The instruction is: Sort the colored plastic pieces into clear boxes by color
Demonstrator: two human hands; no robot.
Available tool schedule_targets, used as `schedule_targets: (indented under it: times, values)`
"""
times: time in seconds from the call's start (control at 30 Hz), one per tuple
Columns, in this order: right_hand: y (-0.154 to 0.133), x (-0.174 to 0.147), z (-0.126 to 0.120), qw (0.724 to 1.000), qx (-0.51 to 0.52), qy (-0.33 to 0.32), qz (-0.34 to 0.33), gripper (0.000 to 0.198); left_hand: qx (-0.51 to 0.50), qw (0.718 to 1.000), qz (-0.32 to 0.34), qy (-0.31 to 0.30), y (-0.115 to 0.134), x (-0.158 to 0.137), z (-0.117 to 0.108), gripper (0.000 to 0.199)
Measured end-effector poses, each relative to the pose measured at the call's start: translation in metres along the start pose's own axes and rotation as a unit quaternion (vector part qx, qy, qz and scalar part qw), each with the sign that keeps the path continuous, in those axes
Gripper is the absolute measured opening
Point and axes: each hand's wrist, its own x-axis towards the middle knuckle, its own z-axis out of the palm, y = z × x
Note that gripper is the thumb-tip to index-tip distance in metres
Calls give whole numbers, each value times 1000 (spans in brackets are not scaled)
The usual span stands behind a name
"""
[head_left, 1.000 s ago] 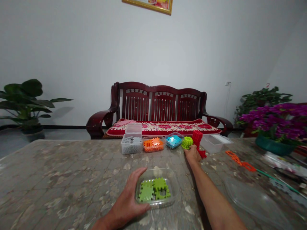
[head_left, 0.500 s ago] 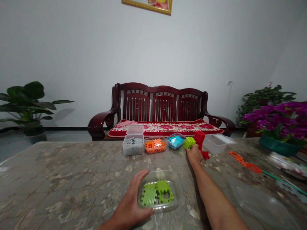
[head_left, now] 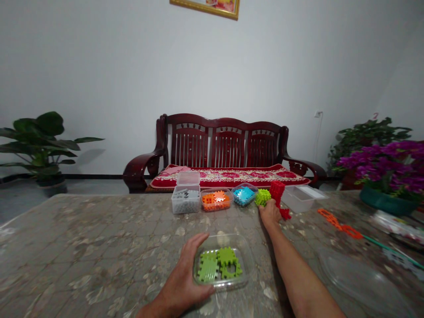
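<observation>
My left hand (head_left: 187, 273) curves round the left side of a clear plastic tub (head_left: 247, 251), thumb at the near rim and fingers at the far one. Several flat green interlocking blocks (head_left: 208, 266) lie inside it. Farther off, my right hand (head_left: 270, 212) is closed at the base of a block model, with most of its fingertips hidden. A lime-green knobbly ball (head_left: 263, 197) of blocks shows just past that hand, and a red upright part (head_left: 277, 191) rises beside it. I cannot make out how these two parts join.
Along the table's far side stand a box of grey blocks (head_left: 186, 206), a tub of orange blocks (head_left: 216, 206), a tub of blue blocks (head_left: 244, 194) and a clear box (head_left: 293, 201). An orange chain with a green stem (head_left: 351, 232), a clear lid (head_left: 364, 276) and a flowerpot (head_left: 386, 201) are at right.
The whole view has shifted slightly. Both hands keep their places, the left at the tub and the right at the block model.
</observation>
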Motion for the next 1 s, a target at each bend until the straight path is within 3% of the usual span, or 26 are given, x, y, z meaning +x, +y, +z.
schedule_targets:
  times: [0.53, 1.0]
  values:
    - [21, -22, -11, 999, -16, -10, -29, 33, 2, 1000, -5, -8, 0, 2, 0, 97]
    - [59, -105, -30, 989, 4, -25, -149, 29, 5, 1000, 18, 6, 2, 6, -2, 91]
